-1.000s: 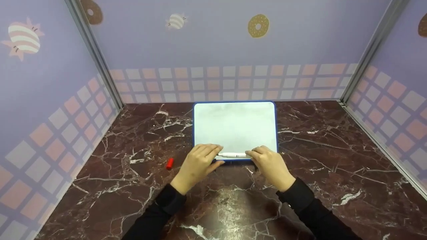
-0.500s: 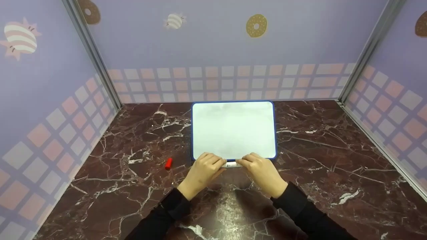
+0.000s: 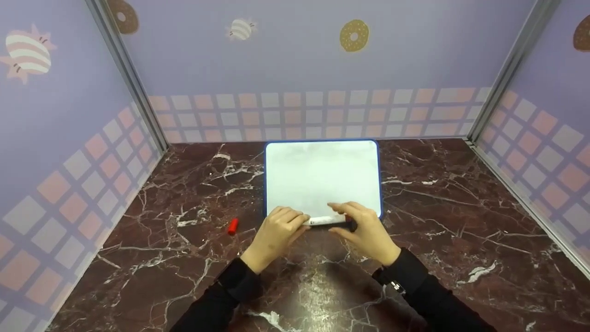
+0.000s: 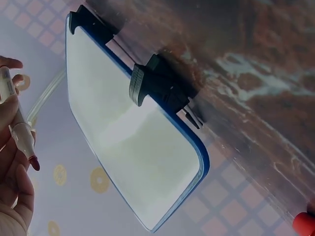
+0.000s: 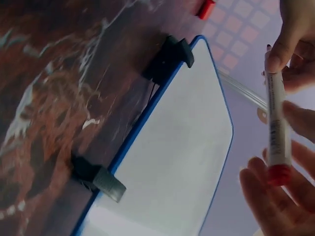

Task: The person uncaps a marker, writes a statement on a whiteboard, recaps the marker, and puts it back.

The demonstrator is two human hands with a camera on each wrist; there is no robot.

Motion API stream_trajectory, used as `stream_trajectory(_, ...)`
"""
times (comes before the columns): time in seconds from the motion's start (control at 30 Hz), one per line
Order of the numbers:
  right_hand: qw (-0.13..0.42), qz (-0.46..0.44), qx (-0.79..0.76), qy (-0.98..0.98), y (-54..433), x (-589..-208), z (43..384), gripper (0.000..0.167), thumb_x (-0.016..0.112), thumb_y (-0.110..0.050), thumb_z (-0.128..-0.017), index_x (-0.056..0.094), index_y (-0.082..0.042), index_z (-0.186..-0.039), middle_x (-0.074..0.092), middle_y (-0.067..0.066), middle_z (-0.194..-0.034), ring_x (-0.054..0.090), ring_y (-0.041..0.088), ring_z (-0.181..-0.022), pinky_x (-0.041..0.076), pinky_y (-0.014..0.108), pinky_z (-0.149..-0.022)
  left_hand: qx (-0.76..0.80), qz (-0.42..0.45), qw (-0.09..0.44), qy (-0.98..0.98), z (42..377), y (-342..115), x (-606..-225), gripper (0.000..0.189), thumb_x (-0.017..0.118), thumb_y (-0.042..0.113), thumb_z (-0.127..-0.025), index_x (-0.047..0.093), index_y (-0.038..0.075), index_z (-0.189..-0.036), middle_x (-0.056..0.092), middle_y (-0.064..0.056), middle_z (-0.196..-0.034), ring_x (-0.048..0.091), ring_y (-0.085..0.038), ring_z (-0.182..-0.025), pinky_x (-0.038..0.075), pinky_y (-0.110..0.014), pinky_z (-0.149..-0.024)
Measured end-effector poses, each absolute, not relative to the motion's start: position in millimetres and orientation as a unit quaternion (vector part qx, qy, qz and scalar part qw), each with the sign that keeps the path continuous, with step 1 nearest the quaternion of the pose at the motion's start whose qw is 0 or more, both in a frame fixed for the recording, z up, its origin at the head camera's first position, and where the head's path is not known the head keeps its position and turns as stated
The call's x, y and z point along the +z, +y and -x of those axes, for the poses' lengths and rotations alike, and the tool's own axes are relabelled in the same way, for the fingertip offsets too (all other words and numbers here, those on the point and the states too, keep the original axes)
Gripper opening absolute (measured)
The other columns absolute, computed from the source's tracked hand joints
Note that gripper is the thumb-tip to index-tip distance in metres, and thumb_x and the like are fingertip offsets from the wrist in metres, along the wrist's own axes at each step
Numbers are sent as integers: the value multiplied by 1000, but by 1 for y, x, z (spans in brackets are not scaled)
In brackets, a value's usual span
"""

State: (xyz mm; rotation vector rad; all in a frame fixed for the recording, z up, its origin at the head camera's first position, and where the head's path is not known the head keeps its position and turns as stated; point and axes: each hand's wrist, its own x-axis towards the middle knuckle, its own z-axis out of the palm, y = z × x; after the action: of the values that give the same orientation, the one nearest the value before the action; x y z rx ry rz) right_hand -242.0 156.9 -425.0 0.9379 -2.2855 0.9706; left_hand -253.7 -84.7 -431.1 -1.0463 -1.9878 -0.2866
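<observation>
A white marker lies level between both hands, in front of the whiteboard's lower edge. My left hand pinches it near its uncapped tip, which shows dark red in the left wrist view. Around the other end, my right hand has thumb and fingers spread; the marker's red end shows between them in the right wrist view. Whether a right finger touches the barrel is hard to tell. Beyond the hands stands the blue-framed whiteboard, its face unmarked. Its red cap lies on the table left of my left hand.
Black clip feet hold the whiteboard's lower edge on the dark marbled table. Patterned panels close in the back and both sides.
Both hands first drew the marker back from the board towards me. Since then the right fingers have spread apart from the marker's end, baring more of the barrel, while the left keeps its pinch.
</observation>
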Motion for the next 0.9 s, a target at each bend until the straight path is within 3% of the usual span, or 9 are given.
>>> stream_trajectory(0.13,158,-304,481,-807,162,-425,249,54,83,-8,-78,62,-1,-128,68,17,-115,67,26,-98,63,30,-76,-138,408,431,-793,253,-86,-426,20,82,17,-79,76,8,-95,74,0,-89,67,-15,-80,57,-28,-76)
stream_trajectory(0.3,30,-272,604,-749,165,-431,257,53,78,-5,-84,56,6,-131,69,22,-104,63,10,-68,53,19,-52,-149,403,434,-792,252,-84,-422,21,83,18,-78,75,8,-95,73,-1,-90,67,-16,-81,57,-28,-77)
stream_trajectory(0.4,-18,-265,656,-706,162,-436,258,51,74,-3,-86,54,11,-131,72,13,-95,59,5,-60,43,15,-48,-143,403,436,-792,252,-82,-420,22,84,19,-78,75,9,-95,74,0,-91,67,-15,-81,57,-28,-78)
stream_trajectory(0.47,-36,-258,695,-671,158,-440,257,49,73,-2,-87,55,11,-130,74,6,-97,63,6,-65,49,16,-53,-137,402,437,-793,253,-78,-419,22,84,18,-77,75,9,-95,74,0,-91,67,-15,-82,57,-28,-78)
stream_trajectory(0.63,-46,-204,795,-569,143,-445,254,29,71,2,-87,69,-1,-116,75,2,-99,69,11,-79,60,20,-68,-135,395,442,-794,257,-68,-413,18,84,16,-77,76,11,-92,73,2,-87,67,-13,-79,56,-26,-77)
stream_trajectory(0.73,-21,-165,828,-535,136,-445,254,23,68,3,-89,72,-11,-107,74,2,-90,67,9,-76,58,19,-65,-140,399,448,-788,259,-61,-410,15,84,15,-78,76,11,-90,73,2,-85,67,-13,-77,56,-26,-75)
stream_trajectory(0.9,14,-147,844,-516,130,-443,256,23,61,6,-92,73,-13,-97,71,-1,-88,65,9,-77,56,17,-68,-139,402,453,-783,261,-56,-408,15,84,15,-77,76,11,-89,73,2,-84,67,-13,-75,56,-26,-74)
